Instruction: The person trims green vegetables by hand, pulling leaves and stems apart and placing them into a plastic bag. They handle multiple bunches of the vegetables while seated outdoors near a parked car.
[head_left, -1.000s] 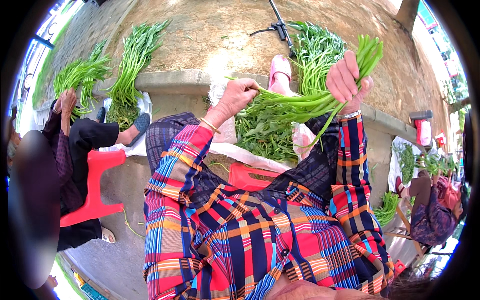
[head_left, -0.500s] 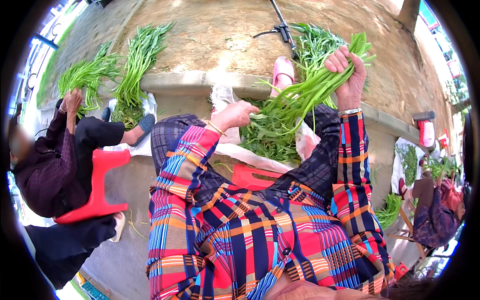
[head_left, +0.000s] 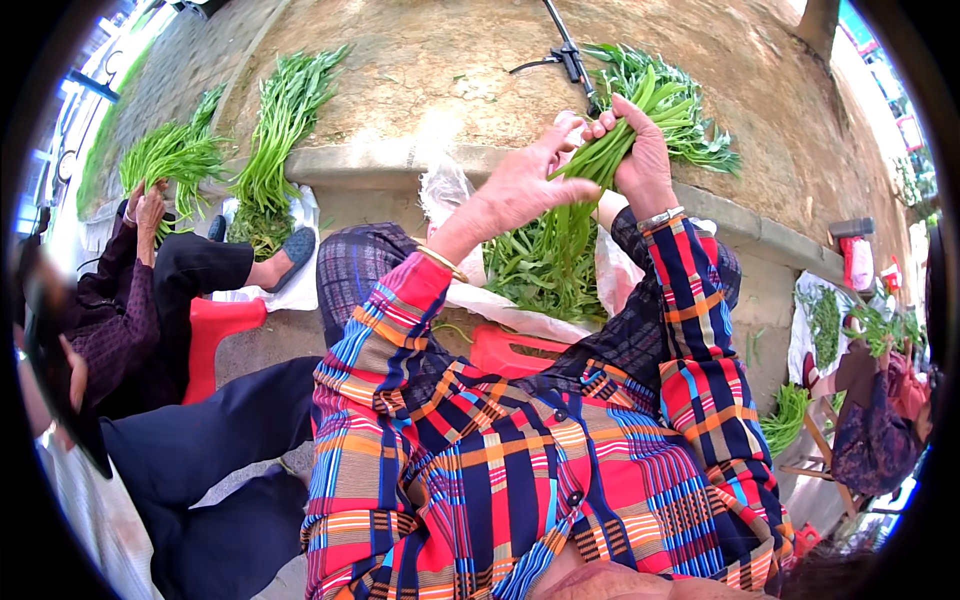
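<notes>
My right hand is closed round the stems of a bundle of long leafy greens, with the cut stem ends pointing up and away. The leaves hang down over a pile of loose leaves on a white plastic sheet between my knees. At the left side of the bundle is my left hand, its thumb stretched across the stems and apart from the fingers. Its fingertips come close to those of my right hand, and some are hidden. More greens lie on the ground beyond my right hand.
A red plastic stool is under me. A stone kerb runs across ahead, with a black metal stand beyond it. At left, a person holds greens beside more bundles; dark-trousered legs are close by. Another person sits at right.
My right hand has come down and left with the bundle, which now hangs more upright. My left hand has moved right to the stems and opened. The dark-trousered legs at left have come nearer.
</notes>
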